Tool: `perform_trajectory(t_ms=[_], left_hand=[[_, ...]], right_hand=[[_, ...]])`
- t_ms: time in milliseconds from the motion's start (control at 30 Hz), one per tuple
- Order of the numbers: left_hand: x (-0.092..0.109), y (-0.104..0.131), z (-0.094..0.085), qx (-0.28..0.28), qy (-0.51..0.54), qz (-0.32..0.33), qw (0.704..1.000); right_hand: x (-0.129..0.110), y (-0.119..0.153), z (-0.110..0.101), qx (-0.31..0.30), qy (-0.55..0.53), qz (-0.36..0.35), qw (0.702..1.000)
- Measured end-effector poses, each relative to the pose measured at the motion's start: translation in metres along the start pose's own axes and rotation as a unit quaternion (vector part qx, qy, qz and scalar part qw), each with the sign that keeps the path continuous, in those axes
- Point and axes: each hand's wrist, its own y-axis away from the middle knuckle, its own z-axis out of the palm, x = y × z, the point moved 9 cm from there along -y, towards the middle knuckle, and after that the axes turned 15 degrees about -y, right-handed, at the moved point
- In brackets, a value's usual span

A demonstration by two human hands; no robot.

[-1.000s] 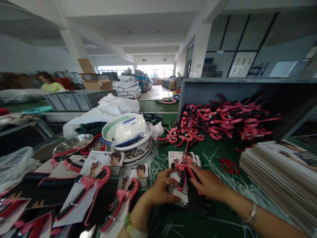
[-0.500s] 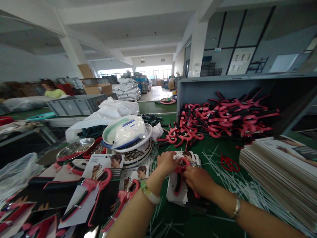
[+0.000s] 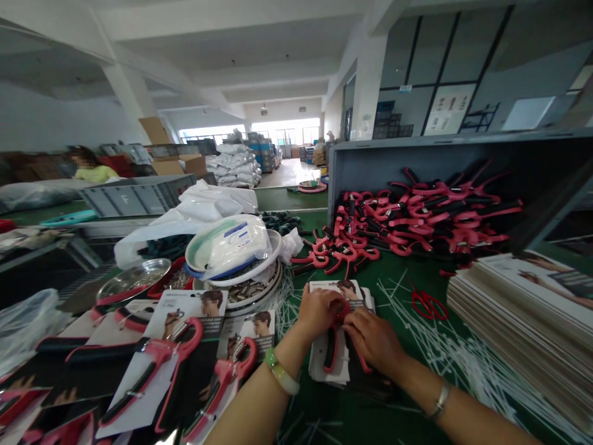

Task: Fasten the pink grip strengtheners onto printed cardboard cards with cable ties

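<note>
A pink and black hand grip strengthener (image 3: pixel 332 349) lies on the top printed backing card (image 3: pixel 319 364) of a small stack in front of me. My left hand (image 3: pixel 322 309) has its fingers curled over the strengthener's upper end. Pressed against its other side, my right hand (image 3: pixel 373 337) has the fingertips drawn together near the spring end. The two hands almost meet there and hide the spring. Any thin tie between the fingertips is too small to make out. Left of my arm lie carded hand grip strengtheners (image 3: pixel 162 352), fastened with ties.
A tipped grey crate (image 3: pixel 445 141) spills loose hand grip strengtheners (image 3: pixel 417 216) at the back right. White cable ties (image 3: pixel 454 352) and red scissors (image 3: pixel 428 305) lie right of my hands, beside a tall card stack (image 3: pixel 514 334). Basins (image 3: pixel 199 247) stand at left; a person (image 3: pixel 92 170) is beyond.
My left hand's fingers have curled further over the strengthener's top. My right fingertips have shifted slightly up and inward. The view has swung a little to the right.
</note>
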Motion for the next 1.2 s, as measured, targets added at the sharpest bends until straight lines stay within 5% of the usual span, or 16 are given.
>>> perform_trajectory(t_ms=[300, 633, 1200], left_hand=[[0.001, 0.021, -0.004, 0.006, -0.067, 0.032, 0.997], [0.013, 0.023, -0.005, 0.023, -0.154, 0.068, 0.985], [0.009, 0.028, -0.003, 0.046, -0.134, 0.061, 0.988]], right_hand=[[0.013, 0.000, -0.005, 0.081, -0.230, 0.070, 0.967], [0.015, 0.005, -0.003, 0.113, -0.260, 0.059, 0.957], [0.025, 0.000, 0.004, 0.081, -0.304, 0.081, 0.946]])
